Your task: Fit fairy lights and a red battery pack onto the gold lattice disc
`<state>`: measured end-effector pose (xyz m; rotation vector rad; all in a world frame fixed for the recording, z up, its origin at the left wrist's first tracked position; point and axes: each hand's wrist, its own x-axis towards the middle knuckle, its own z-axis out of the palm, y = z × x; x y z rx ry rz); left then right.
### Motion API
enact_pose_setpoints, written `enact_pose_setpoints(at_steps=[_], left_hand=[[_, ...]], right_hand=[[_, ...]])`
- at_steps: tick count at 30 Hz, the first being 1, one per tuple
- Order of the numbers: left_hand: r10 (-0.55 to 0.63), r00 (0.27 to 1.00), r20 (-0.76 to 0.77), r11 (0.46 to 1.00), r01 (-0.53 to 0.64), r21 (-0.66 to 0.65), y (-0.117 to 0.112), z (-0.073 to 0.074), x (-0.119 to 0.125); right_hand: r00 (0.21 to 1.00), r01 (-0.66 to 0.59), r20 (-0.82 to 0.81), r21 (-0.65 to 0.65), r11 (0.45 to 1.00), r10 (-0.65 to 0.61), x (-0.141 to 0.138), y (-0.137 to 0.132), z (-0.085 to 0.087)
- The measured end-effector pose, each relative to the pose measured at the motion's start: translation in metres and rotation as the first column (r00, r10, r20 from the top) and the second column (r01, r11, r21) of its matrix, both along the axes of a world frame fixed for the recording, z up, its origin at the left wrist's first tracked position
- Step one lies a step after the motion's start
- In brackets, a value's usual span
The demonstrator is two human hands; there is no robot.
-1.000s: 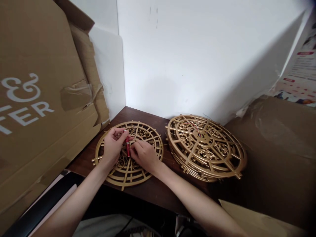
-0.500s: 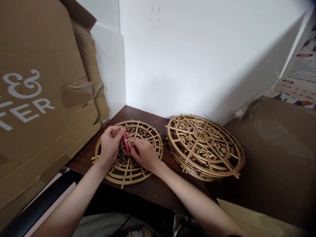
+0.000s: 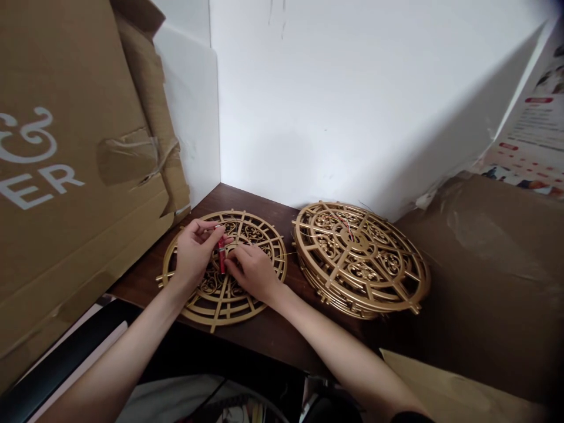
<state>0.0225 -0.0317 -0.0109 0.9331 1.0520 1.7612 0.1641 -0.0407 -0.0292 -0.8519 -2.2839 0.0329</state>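
A single gold openwork disc point(image 3: 259, 235) lies flat on the dark wooden table point(image 3: 264, 335). Over its centre my left hand point(image 3: 194, 254) pinches a small red cylinder point(image 3: 221, 254) that stands nearly upright. My right hand point(image 3: 251, 271) is closed beside it, fingertips touching the lower part of the red cylinder at the disc's hub. A thin gold thread runs from the hub toward the right. What the right fingers pinch is too small to name.
A stack of several matching gold discs point(image 3: 359, 258) sits to the right, with red thread at its hub. A large cardboard box point(image 3: 66, 176) leans at the left. Brown plastic-wrapped bulk point(image 3: 493, 264) fills the right. White walls stand behind.
The red cylinder has tipped slightly more upright between my fingers. Both hands stay over the disc's centre; the view has shifted a little.
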Motion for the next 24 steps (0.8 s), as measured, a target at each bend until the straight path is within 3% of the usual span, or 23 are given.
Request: enact_pose_setpoints(at_steps=[5, 12, 16, 20, 24], left_hand=[[-0.03, 0.999, 0.01, 0.999, 0.031, -0.018, -0.001, 0.001, 0.0], [-0.072, 0.996, 0.055, 0.996, 0.075, -0.055, -0.001, 0.004, -0.001], [-0.1, 0.99, 0.099, 0.99, 0.109, -0.093, -0.002, 0.007, -0.002], [-0.08, 0.992, 0.103, 0.988, 0.092, -0.124, -0.004, 0.008, -0.005], [-0.05, 0.991, 0.122, 0.993, 0.062, -0.102, -0.002, 0.006, -0.007]], right_hand=[[0.997, 0.036, 0.06, 0.067, 0.997, -0.04, -0.004, 0.001, -0.002], [0.997, 0.064, 0.042, 0.06, 0.996, -0.067, -0.007, 0.003, -0.003], [0.999, 0.053, 0.005, -0.005, 0.999, -0.053, -0.004, 0.001, -0.001], [0.99, 0.025, -0.137, -0.158, 0.987, -0.047, 0.001, -0.001, 0.003], [0.975, -0.101, -0.217, -0.198, 0.975, 0.057, 0.005, -0.004, 0.006]])
